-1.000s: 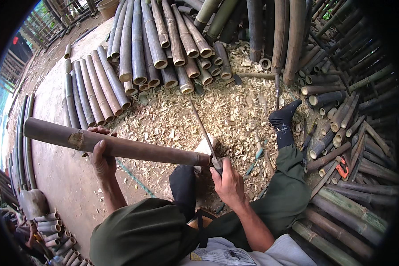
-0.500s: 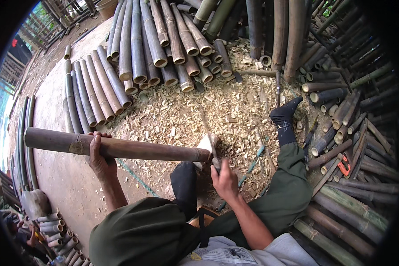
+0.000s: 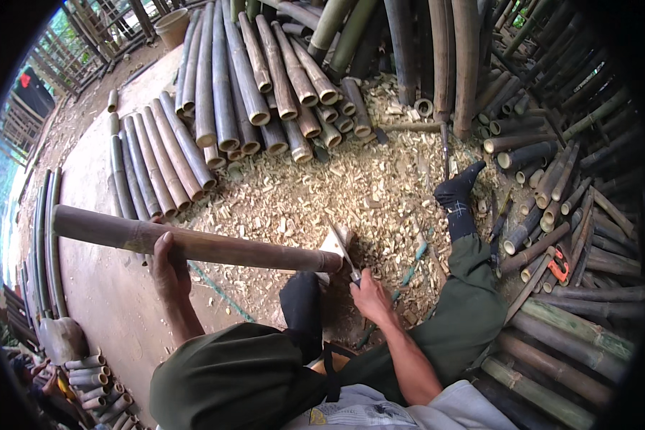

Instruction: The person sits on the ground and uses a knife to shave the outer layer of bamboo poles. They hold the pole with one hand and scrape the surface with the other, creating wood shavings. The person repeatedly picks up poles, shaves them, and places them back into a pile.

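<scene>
My left hand (image 3: 169, 276) is closed around a brown bamboo pole (image 3: 244, 246), its thumb up on the near side and its fingers mostly hidden behind. The pole lies slantwise across the view, its far left end raised. Its right end is at a pale wooden block (image 3: 335, 242) on the ground. In my right hand (image 3: 373, 297) is the dark handle of a knife (image 3: 342, 244). The long blade points up and away past the pole's right end, just apart from it.
Wood chips (image 3: 287, 190) cover the ground. Cut bamboo poles (image 3: 226, 107) are stacked ahead, and more bamboo (image 3: 545, 315) is heaped at right beside an orange-handled tool (image 3: 559, 264). My feet (image 3: 301, 304) in dark socks flank the block. Another person (image 3: 43, 383) is at lower left.
The knife has drawn back slightly to the right and toward me from the pole's end. My left hand's grip on the pole has shifted, and the pole appears turned. The view has tilted slightly.
</scene>
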Demonstrator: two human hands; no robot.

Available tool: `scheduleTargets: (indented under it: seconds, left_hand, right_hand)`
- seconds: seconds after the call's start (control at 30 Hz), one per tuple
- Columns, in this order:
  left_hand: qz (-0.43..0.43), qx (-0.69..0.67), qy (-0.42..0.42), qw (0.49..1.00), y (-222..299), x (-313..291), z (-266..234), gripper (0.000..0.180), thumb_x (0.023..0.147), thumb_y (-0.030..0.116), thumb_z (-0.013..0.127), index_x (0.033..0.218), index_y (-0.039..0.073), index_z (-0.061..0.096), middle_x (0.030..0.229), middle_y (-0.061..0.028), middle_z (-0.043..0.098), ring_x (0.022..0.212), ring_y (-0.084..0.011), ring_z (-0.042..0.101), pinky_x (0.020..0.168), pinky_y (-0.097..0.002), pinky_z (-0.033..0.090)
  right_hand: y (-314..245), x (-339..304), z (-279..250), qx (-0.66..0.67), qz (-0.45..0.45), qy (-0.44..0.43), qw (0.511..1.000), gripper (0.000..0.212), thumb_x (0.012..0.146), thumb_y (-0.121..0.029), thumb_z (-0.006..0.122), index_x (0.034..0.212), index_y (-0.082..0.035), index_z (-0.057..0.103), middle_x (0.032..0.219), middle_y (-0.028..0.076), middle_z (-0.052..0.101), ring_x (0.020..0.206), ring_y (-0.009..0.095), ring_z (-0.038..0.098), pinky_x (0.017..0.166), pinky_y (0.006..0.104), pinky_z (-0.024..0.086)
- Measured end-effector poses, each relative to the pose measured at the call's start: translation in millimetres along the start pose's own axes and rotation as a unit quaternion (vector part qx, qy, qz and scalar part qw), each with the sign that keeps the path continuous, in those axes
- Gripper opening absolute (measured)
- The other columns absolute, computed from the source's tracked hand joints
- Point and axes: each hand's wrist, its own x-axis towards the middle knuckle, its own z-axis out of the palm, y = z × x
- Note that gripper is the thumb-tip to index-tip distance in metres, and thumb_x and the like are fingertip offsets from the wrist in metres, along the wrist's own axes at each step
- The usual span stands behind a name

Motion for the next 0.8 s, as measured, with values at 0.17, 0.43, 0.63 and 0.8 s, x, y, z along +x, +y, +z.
scheduleTargets:
  seconds: [0.17, 0.43, 0.63, 0.8]
  left_hand:
    - [-0.003, -0.079, -0.053, 0.995, 0.5, 1.5, -12.9, 0.068, 0.09, 0.024, 0.077, 0.144, -0.001, 0.044, 0.131, -0.0146, 0.059, 0.123, -0.0267, 0.059, 0.108, -0.0461, 0.049]
    - [0.082, 0.026, 0.039, 0.996, 38.6, -13.4, 62.8, 0.06, 0.087, 0.016, 0.079, 0.136, 0.001, 0.047, 0.114, -0.0151, 0.062, 0.108, -0.0273, 0.064, 0.1, -0.0454, 0.052]
    - [0.109, -0.051, -0.167, 0.979, 44.3, -42.7, 91.1, 0.049, 0.091, 0.01, 0.072, 0.132, 0.004, 0.045, 0.11, -0.0099, 0.057, 0.105, -0.0233, 0.06, 0.105, -0.0434, 0.048]
    - [0.12, -0.044, -0.188, 0.974, 45.5, -53.9, 110.1, 0.054, 0.088, 0.01, 0.072, 0.134, 0.004, 0.044, 0.111, -0.0105, 0.055, 0.104, -0.0236, 0.058, 0.105, -0.0416, 0.046]
  right_hand:
    - [-7.3, -22.5, -16.7, 0.113, -0.101, 0.055, 0.987, 0.039, 0.101, -0.035, 0.06, 0.116, -0.001, 0.05, 0.098, 0.032, 0.069, 0.096, 0.054, 0.066, 0.081, 0.0599, 0.051]
    - [9.8, -40.5, -1.0, 0.117, -0.088, 0.051, 0.988, 0.039, 0.102, -0.036, 0.058, 0.119, -0.001, 0.051, 0.099, 0.033, 0.069, 0.099, 0.055, 0.064, 0.084, 0.0622, 0.049]
    - [-41.7, -67.4, -45.5, 0.179, -0.2, 0.127, 0.955, 0.037, 0.104, -0.033, 0.058, 0.118, 0.0, 0.054, 0.088, 0.029, 0.068, 0.086, 0.053, 0.066, 0.073, 0.0575, 0.052]
    - [-33.7, -43.2, -26.6, 0.101, -0.19, 0.121, 0.969, 0.034, 0.105, -0.032, 0.057, 0.11, 0.0, 0.049, 0.086, 0.032, 0.068, 0.085, 0.053, 0.067, 0.072, 0.0607, 0.051]
